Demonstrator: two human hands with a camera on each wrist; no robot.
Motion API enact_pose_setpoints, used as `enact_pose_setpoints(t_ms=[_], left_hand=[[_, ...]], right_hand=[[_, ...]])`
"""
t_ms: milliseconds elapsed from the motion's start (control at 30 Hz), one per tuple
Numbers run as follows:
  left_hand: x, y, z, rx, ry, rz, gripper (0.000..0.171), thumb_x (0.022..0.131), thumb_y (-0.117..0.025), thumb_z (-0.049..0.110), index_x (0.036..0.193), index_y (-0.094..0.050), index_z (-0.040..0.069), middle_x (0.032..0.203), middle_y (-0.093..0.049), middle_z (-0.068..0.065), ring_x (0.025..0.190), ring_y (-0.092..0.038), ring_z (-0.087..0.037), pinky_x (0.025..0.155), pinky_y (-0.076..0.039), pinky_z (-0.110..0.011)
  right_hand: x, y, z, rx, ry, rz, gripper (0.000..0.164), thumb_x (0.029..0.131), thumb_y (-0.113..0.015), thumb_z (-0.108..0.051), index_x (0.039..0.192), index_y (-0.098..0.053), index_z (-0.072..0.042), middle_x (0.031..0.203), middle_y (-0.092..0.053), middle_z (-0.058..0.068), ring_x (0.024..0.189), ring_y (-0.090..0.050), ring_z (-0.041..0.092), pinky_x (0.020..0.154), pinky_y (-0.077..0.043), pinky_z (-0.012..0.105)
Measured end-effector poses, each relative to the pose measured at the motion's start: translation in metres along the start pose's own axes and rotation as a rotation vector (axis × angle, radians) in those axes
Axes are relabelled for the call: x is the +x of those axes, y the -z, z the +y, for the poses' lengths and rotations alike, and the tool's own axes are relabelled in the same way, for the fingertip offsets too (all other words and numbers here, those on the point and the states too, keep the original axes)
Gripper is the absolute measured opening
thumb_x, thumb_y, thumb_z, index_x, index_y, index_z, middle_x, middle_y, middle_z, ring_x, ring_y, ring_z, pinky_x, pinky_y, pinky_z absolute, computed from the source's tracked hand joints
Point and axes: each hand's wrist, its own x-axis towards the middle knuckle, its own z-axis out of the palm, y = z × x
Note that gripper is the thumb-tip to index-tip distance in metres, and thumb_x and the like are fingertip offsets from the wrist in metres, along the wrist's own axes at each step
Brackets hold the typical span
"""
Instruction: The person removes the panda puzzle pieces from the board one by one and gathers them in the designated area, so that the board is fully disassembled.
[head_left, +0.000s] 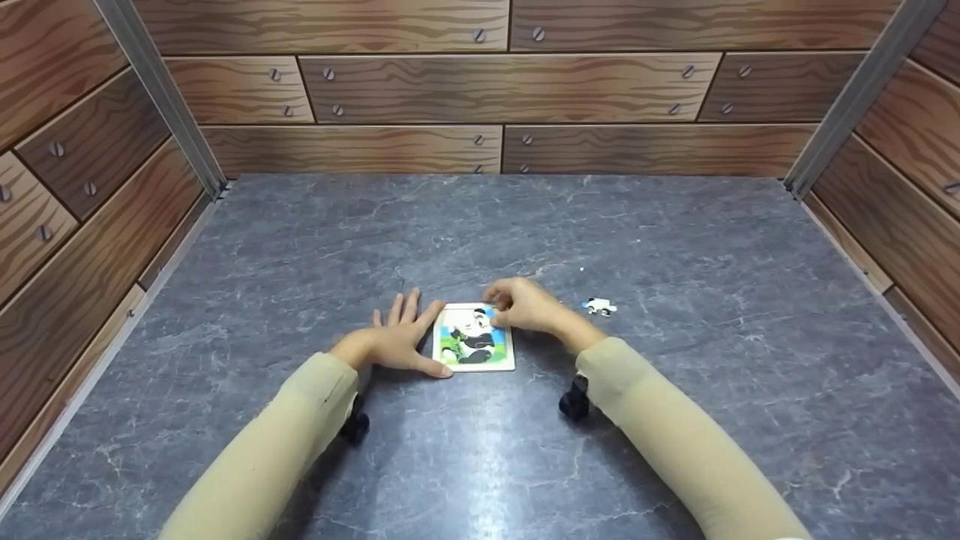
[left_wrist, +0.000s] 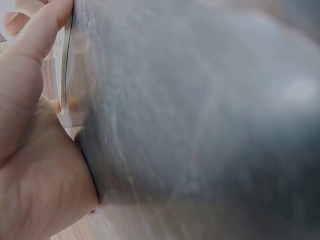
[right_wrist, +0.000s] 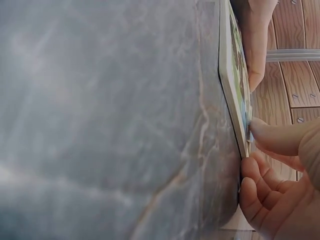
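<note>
A panda jigsaw puzzle (head_left: 474, 343) lies in a pale-rimmed tray on the table, its upper-left part showing bare beige backing. My left hand (head_left: 401, 341) rests along the tray's left side with fingers spread, thumb at the near-left corner and index finger by the far-left corner. Over the far-right corner, my right hand (head_left: 529, 306) has its fingers curled, and its thumb (right_wrist: 275, 137) touches a blue-edged puzzle piece (right_wrist: 249, 131) at the board's surface. That piece is mostly hidden by the hand. Right of the right hand lies a loose white, black and blue puzzle piece (head_left: 600, 306).
The grey marbled tabletop (head_left: 337, 240) extends around the puzzle. Wood-patterned panels (head_left: 495, 90) wall it at the back and both sides, with metal posts (head_left: 862, 105) at the far corners. A tiny white speck (head_left: 581, 268) lies beyond the loose piece.
</note>
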Motion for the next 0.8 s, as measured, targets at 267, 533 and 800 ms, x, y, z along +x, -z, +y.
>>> enact_pose_setpoints(t_ms=[267, 533, 800], left_hand=[[0.0014, 0.0005, -0.0005, 0.013, -0.002, -0.003, 0.113, 0.070, -0.062, 0.071, 0.150, 0.006, 0.027, 0.150, 0.024, -0.017, 0.134, 0.023, -0.038, 0.101, 0.008, -0.065], [-0.0007, 0.0001, -0.0001, 0.008, -0.005, 0.002, 0.112, 0.071, -0.062, 0.070, 0.150, 0.005, 0.028, 0.150, 0.024, -0.017, 0.134, 0.023, -0.038, 0.100, 0.008, -0.066], [-0.0003, 0.0007, 0.0002, -0.006, -0.008, -0.004, 0.112, 0.071, -0.063, 0.068, 0.150, 0.005, 0.028, 0.150, 0.025, -0.016, 0.134, 0.024, -0.036, 0.100, 0.009, -0.065]], right_hand=[[0.0015, -0.0001, 0.0004, -0.014, 0.006, -0.033, 0.034, 0.071, -0.076, -0.003, 0.103, -0.065, 0.001, 0.085, -0.060, 0.008, 0.079, -0.053, 0.018, 0.074, -0.045, 0.032], [0.0015, -0.0007, -0.0010, -0.018, -0.004, -0.038, 0.037, 0.070, -0.077, -0.004, 0.104, -0.063, 0.000, 0.088, -0.059, 0.009, 0.084, -0.054, 0.022, 0.079, -0.045, 0.037], [0.0005, -0.0003, 0.0015, 0.016, 0.000, 0.006, 0.032, 0.070, -0.079, -0.006, 0.094, -0.060, 0.000, 0.082, -0.055, 0.005, 0.079, -0.050, 0.019, 0.075, -0.043, 0.033]])
